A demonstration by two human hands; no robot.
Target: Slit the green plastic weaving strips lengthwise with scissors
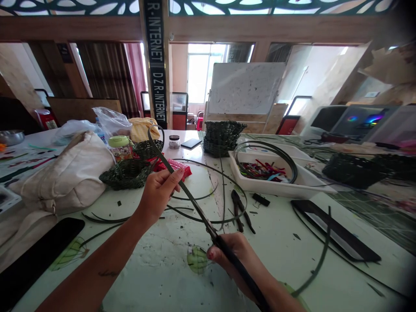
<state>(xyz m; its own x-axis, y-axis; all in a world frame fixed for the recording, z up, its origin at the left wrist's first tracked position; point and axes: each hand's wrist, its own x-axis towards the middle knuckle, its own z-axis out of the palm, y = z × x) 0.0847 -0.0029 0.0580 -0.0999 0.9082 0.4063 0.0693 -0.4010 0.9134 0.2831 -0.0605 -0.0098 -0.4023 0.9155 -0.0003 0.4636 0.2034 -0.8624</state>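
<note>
Over the table (156,277), left hand (158,195) and right hand (232,255) grip a dark strip (195,206).

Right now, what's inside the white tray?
The white tray holds a dark green coil resting over a heap of red and mixed-colour strips. Whatever lies beneath the heap is covered and can't be seen.

two hands (157,195) (232,255), one dark strip (191,199), one white tray (260,187)
</note>
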